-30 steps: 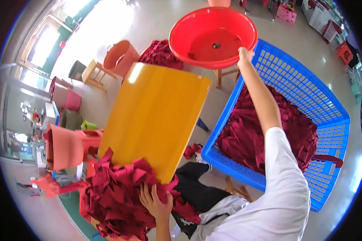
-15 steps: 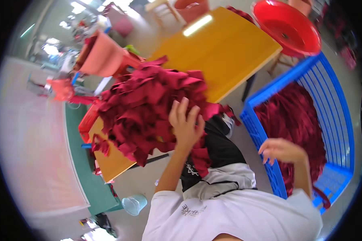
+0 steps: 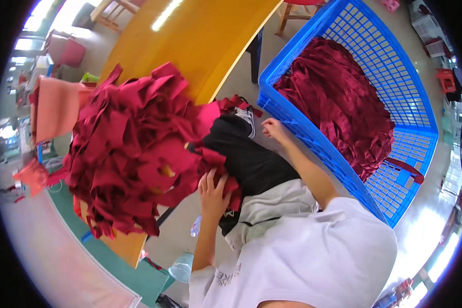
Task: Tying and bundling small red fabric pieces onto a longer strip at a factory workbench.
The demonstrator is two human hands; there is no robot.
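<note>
A large heap of dark red cloth pieces (image 3: 133, 138) lies on the near end of the yellow table, some of them hanging over its edge onto my lap. My left hand (image 3: 213, 191) rests against the cloth at the heap's near right edge, fingers spread and tips touching it. Between my knee and the blue plastic basket (image 3: 318, 138), my right hand (image 3: 275, 129) is loosely closed, and I see nothing in it. Inside the basket is a big mound of dark red fabric strips (image 3: 344, 108).
The yellow table (image 3: 190, 41) stretches away beyond the heap. A pink bucket (image 3: 56, 108) stands left of the heap. A pale blue bin (image 3: 182, 267) and a clear bottle (image 3: 196, 226) are on the floor below the table. A wooden stool (image 3: 287, 18) stands behind the basket.
My left hand has come down from above the heap to its near edge. My right hand has moved from over the basket toward my knee. The view has turned right.
</note>
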